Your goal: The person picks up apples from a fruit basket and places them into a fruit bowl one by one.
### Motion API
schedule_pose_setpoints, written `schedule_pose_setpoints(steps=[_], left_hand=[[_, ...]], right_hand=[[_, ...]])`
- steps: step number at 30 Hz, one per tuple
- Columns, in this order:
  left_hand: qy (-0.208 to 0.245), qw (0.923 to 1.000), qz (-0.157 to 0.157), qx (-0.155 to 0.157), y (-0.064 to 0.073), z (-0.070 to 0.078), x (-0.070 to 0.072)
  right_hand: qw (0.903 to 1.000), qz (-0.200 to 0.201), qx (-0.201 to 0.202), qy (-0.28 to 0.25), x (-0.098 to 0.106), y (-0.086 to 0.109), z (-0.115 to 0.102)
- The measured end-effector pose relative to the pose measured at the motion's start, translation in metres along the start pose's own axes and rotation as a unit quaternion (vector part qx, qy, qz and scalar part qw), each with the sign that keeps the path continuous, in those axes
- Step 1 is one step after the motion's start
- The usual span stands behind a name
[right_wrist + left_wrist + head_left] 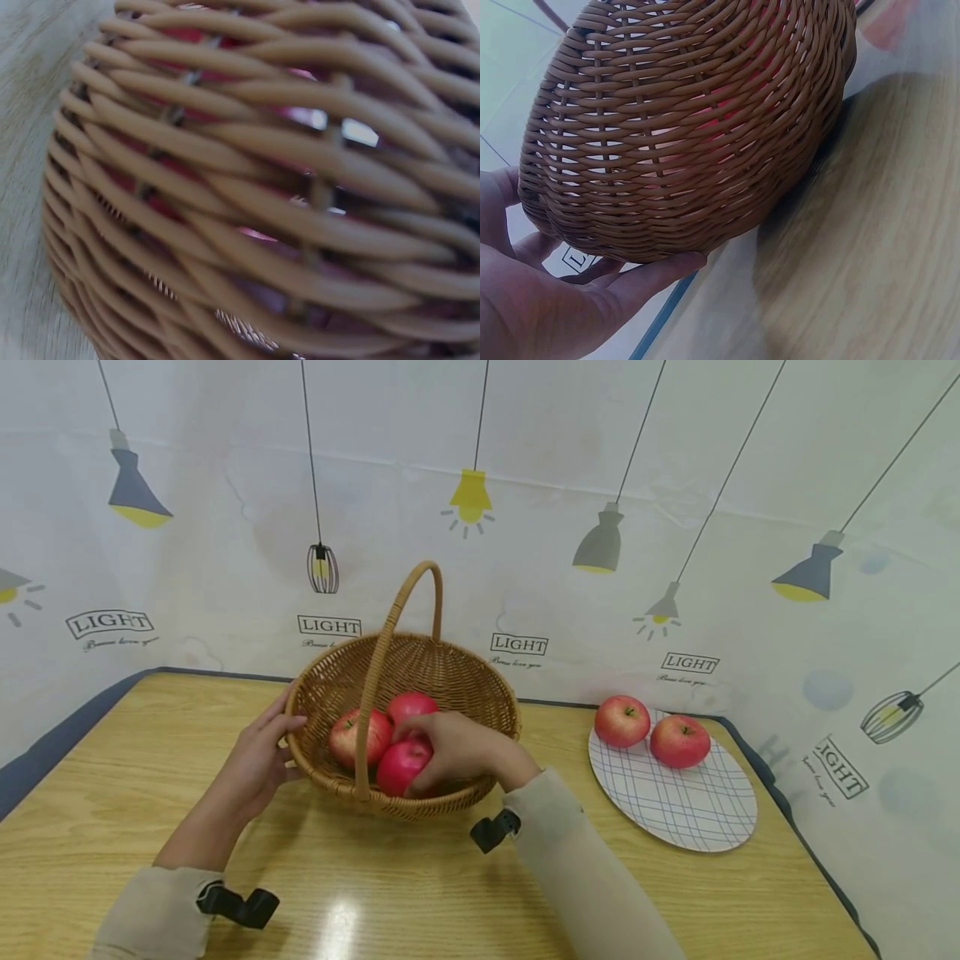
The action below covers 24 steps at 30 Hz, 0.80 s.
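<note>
The arched handle (390,643) crosses the wicker basket (450,681) from front to back, left of its middle, splitting the opening into a narrow left part and a wider right part. The right hand (450,752) reaches in over the near right rim and takes up the room above the front apple (397,767); two more apples (362,735) fill the floor behind it. The left hand (258,760) blocks the basket's left flank. Bare tabletop (337,893) lies open in front, and a clear strip runs between basket and plate (675,802), where two apples (622,720) crowd the far edge. The backdrop (525,527) closes off the rear.
</note>
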<state>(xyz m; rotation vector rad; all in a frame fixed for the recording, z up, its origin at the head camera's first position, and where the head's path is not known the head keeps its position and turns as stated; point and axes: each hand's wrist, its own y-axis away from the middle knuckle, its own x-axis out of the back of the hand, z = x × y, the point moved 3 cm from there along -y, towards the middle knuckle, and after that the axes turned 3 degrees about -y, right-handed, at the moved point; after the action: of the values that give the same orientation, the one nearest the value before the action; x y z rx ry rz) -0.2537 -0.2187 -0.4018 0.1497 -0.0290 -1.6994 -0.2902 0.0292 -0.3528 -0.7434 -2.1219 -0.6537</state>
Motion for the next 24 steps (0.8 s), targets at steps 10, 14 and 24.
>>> schedule_pose_setpoints(steps=[10,14,24], left_hand=[[-0.006,1.0,0.001,0.001,-0.0001,-0.0005,0.0009],[-0.005,1.0,0.0,0.002,0.0008,-0.0009,0.0008],[-0.001,1.0,-0.003,-0.007,0.0021,0.0014,-0.0013]], right_hand=[[0.9989,0.034,0.033,-0.005,0.0011,0.0025,-0.0035],[0.9979,0.052,0.037,-0.013,0.0017,0.0037,-0.0047],[0.9921,0.11,0.029,-0.053,0.0046,0.0084,-0.0036]])
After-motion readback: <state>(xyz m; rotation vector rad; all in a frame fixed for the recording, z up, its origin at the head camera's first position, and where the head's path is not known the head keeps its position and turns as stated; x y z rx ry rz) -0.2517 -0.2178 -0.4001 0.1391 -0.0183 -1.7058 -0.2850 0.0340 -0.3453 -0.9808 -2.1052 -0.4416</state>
